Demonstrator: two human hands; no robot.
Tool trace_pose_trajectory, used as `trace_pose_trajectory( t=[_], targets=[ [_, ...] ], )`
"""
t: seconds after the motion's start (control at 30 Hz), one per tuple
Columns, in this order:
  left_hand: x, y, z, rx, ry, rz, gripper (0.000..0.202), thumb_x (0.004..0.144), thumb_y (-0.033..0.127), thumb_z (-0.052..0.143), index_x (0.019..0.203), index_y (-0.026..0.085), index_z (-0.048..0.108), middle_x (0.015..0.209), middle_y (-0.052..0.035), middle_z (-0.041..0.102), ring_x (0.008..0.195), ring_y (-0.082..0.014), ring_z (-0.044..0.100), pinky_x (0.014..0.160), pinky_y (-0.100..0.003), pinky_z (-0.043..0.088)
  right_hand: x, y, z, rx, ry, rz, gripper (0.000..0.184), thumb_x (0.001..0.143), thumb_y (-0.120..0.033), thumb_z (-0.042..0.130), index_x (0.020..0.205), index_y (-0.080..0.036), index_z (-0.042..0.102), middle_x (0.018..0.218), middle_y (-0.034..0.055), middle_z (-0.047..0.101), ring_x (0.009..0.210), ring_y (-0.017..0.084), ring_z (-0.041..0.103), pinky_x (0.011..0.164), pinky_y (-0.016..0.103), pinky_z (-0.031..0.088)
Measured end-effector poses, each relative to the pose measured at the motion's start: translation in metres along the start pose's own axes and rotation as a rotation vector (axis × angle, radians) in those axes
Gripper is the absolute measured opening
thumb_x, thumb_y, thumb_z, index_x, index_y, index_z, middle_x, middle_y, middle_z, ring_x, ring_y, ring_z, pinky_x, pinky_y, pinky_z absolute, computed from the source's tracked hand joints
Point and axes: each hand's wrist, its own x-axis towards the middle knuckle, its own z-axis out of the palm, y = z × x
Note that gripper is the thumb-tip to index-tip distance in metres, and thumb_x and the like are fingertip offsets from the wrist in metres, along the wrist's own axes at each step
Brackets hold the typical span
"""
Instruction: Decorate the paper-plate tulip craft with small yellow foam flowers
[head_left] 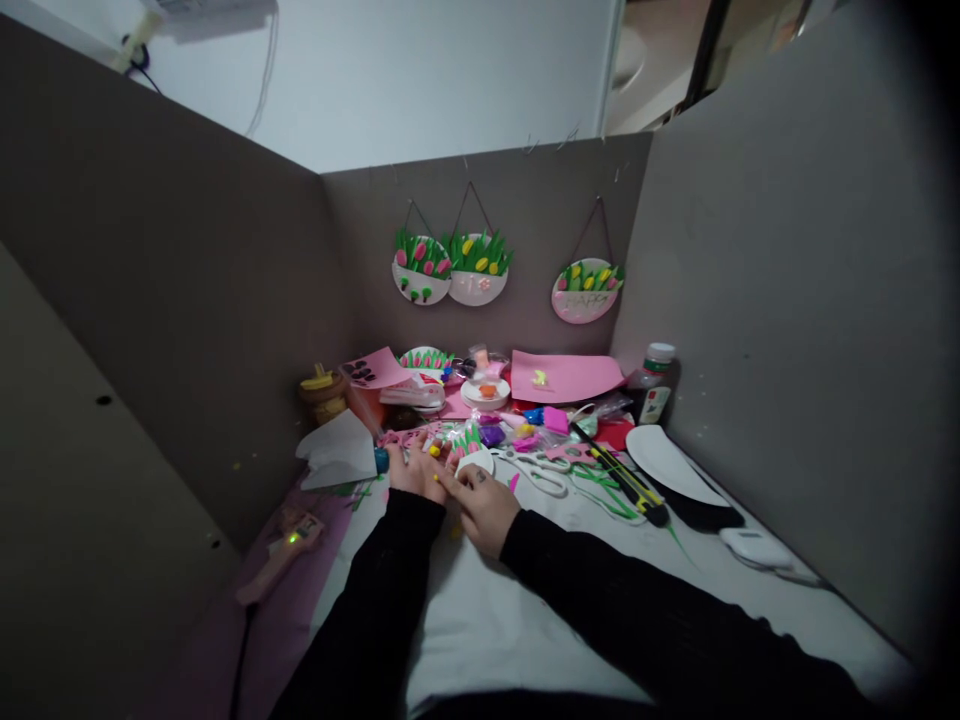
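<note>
My left hand point(417, 470) and my right hand point(484, 505) meet on the white table cover, both in black sleeves. Between them lies a small white paper-plate craft point(472, 453) with green foam grass and pink tulips. My left hand's fingers lie over its left side, near pink foam scraps point(397, 438). My right hand's fingers curl against the plate's lower edge; how tightly they grip is too small to tell. White-handled scissors point(541, 472) lie just right of my right hand.
A glue gun point(281, 555) with a lit green light lies at the left on pink paper. A yellow-black utility knife point(622, 478), a half paper plate point(664, 460), a glue bottle point(655, 385) and pink sheets point(562, 377) crowd the back. Three finished tulip plates point(450, 268) hang on the grey partition.
</note>
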Motion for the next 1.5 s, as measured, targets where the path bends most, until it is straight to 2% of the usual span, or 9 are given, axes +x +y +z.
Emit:
trace_pose_trajectory(
  t=[0.13, 0.27, 0.43, 0.6, 0.7, 0.87, 1.17, 1.33, 1.5],
  targets=[
    [-0.0001, -0.0001, -0.001, 0.015, 0.017, -0.017, 0.063, 0.073, 0.072, 0.018, 0.082, 0.02, 0.051, 0.073, -0.0046, 0.05, 0.07, -0.0212, 0.054, 0.063, -0.039, 0.044, -0.0003, 0.0018, 0.0007, 0.017, -0.012, -0.088, 0.075, 0.065, -0.011, 0.053, 0.134, -0.034, 0.031, 0.1, 0.0046, 0.044, 0.089, 0.019, 0.042, 0.074, 0.031, 0.041],
    [-0.0018, -0.0021, 0.0007, 0.046, -0.012, -0.067, 0.063, 0.074, 0.072, 0.017, 0.088, 0.02, 0.05, 0.076, -0.0056, 0.051, 0.07, -0.0212, 0.055, 0.061, -0.038, 0.045, 0.0, 0.0023, 0.0018, 0.022, 0.005, -0.009, 0.077, 0.068, -0.011, 0.049, 0.138, -0.03, 0.022, 0.1, 0.0058, 0.043, 0.091, 0.019, 0.041, 0.074, 0.031, 0.042],
    [-0.0013, -0.0022, 0.0021, 0.046, 0.008, -0.025, 0.063, 0.074, 0.072, 0.016, 0.085, 0.02, 0.05, 0.073, -0.0047, 0.05, 0.069, -0.0199, 0.054, 0.059, -0.035, 0.045, -0.0007, 0.0027, 0.0024, 0.005, -0.05, -0.044, 0.073, 0.067, -0.013, 0.052, 0.134, -0.033, 0.031, 0.097, 0.0046, 0.041, 0.087, 0.019, 0.04, 0.072, 0.03, 0.041],
    [-0.0002, -0.0005, 0.0009, 0.042, -0.035, -0.024, 0.061, 0.076, 0.069, 0.016, 0.087, 0.02, 0.05, 0.076, -0.0048, 0.051, 0.07, -0.0195, 0.055, 0.062, -0.036, 0.045, -0.0004, -0.0014, -0.0013, -0.046, -0.066, 0.052, 0.08, 0.068, -0.011, 0.05, 0.139, -0.03, 0.018, 0.09, 0.0043, 0.04, 0.083, 0.019, 0.039, 0.069, 0.029, 0.04],
    [-0.0007, -0.0009, 0.0012, 0.039, -0.002, -0.011, 0.062, 0.075, 0.07, 0.014, 0.085, 0.02, 0.049, 0.074, -0.0041, 0.05, 0.069, -0.0194, 0.055, 0.06, -0.035, 0.045, -0.0004, -0.0027, -0.002, -0.036, -0.096, 0.015, 0.08, 0.065, -0.011, 0.052, 0.137, -0.033, 0.023, 0.09, 0.0036, 0.039, 0.083, 0.019, 0.038, 0.07, 0.029, 0.04],
    [-0.0016, -0.0039, 0.0014, 0.054, -0.024, -0.065, 0.059, 0.076, 0.069, 0.017, 0.09, 0.021, 0.049, 0.077, -0.0053, 0.052, 0.072, -0.0209, 0.055, 0.063, -0.039, 0.045, -0.0007, -0.0018, -0.0008, -0.007, -0.022, 0.032, 0.081, 0.066, -0.009, 0.049, 0.139, -0.028, 0.018, 0.094, 0.0054, 0.04, 0.086, 0.02, 0.039, 0.073, 0.031, 0.041],
    [0.0025, -0.0025, -0.0025, 0.024, 0.007, -0.088, 0.06, 0.076, 0.069, 0.016, 0.087, 0.02, 0.049, 0.076, -0.005, 0.05, 0.071, -0.0208, 0.054, 0.063, -0.038, 0.044, -0.001, 0.0013, 0.0042, 0.002, 0.053, -0.017, 0.077, 0.064, -0.009, 0.047, 0.137, -0.026, 0.027, 0.088, 0.0054, 0.043, 0.083, 0.02, 0.04, 0.069, 0.031, 0.041],
    [0.0031, -0.0051, -0.003, 0.021, 0.037, -0.11, 0.058, 0.076, 0.069, 0.018, 0.084, 0.02, 0.048, 0.074, -0.0042, 0.049, 0.069, -0.0198, 0.053, 0.061, -0.036, 0.044, -0.0011, 0.0041, 0.0078, 0.039, 0.13, -0.149, 0.071, 0.059, -0.012, 0.051, 0.128, -0.028, 0.043, 0.084, 0.0042, 0.045, 0.077, 0.019, 0.04, 0.066, 0.03, 0.041],
    [0.0051, -0.0066, -0.0064, 0.039, 0.015, -0.103, 0.059, 0.075, 0.07, 0.019, 0.087, 0.02, 0.049, 0.077, -0.0059, 0.051, 0.072, -0.0221, 0.054, 0.064, -0.04, 0.045, -0.0013, 0.0039, 0.0063, 0.021, 0.166, -0.087, 0.069, 0.063, -0.011, 0.049, 0.13, -0.026, 0.041, 0.083, 0.0045, 0.046, 0.078, 0.019, 0.042, 0.066, 0.029, 0.04]
  ],
)
